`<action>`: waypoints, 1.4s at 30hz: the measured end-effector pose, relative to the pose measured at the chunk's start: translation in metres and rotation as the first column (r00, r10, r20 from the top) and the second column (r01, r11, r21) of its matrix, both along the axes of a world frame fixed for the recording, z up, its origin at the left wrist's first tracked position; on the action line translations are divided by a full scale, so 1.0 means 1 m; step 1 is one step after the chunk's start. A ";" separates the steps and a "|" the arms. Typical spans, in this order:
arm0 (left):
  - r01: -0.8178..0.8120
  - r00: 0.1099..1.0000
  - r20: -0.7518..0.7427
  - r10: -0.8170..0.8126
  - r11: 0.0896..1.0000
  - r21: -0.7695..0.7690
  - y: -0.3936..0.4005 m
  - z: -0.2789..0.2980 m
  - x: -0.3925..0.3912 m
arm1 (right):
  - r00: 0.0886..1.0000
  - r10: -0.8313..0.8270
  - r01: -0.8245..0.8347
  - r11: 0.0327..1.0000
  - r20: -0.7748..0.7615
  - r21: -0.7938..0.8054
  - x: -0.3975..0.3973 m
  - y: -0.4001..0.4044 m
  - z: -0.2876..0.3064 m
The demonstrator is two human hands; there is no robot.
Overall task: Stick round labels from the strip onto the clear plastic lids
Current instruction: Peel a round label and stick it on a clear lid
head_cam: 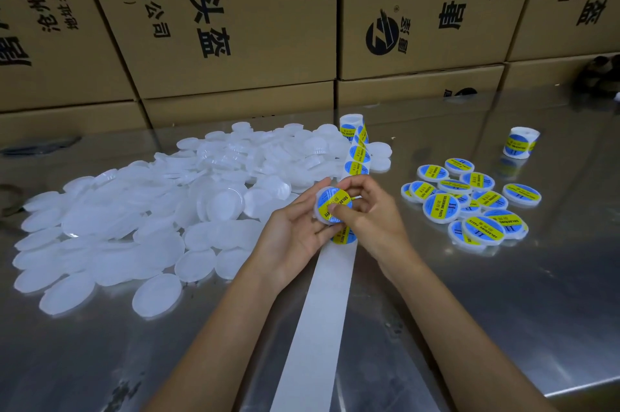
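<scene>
My left hand holds a clear plastic lid that bears a blue and yellow round label, fingers curled under its rim. My right hand grips the same lid from the right, thumb pressing on the label. Beneath the hands runs the label strip, coming from a roll at the back; its bare white backing trails toward me. A large heap of unlabelled clear lids lies to the left. Several labelled lids are piled to the right.
The work surface is a shiny steel table. A second label roll stands at the far right. Stacked cardboard boxes form a wall along the table's back edge. A dark object sits at the far right corner.
</scene>
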State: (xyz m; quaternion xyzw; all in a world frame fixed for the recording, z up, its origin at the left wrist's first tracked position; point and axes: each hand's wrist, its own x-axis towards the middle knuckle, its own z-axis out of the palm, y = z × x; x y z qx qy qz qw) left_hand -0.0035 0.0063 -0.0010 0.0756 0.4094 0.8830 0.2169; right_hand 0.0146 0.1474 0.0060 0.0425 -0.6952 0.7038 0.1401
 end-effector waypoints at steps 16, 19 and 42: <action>-0.032 0.999 -0.019 0.032 0.999 -0.027 0.004 0.004 0.005 | 0.990 -0.095 0.109 0.984 -0.100 0.141 0.000 -0.005 -0.007; -0.043 0.999 -0.029 0.041 0.998 -0.055 0.004 0.004 0.006 | 0.981 -0.129 0.157 0.965 -0.142 0.210 0.000 -0.005 -0.009; 0.041 0.999 0.035 -0.042 0.999 0.021 0.003 0.011 0.010 | 0.964 -0.236 0.263 0.783 -0.122 0.564 -0.004 -0.001 -0.016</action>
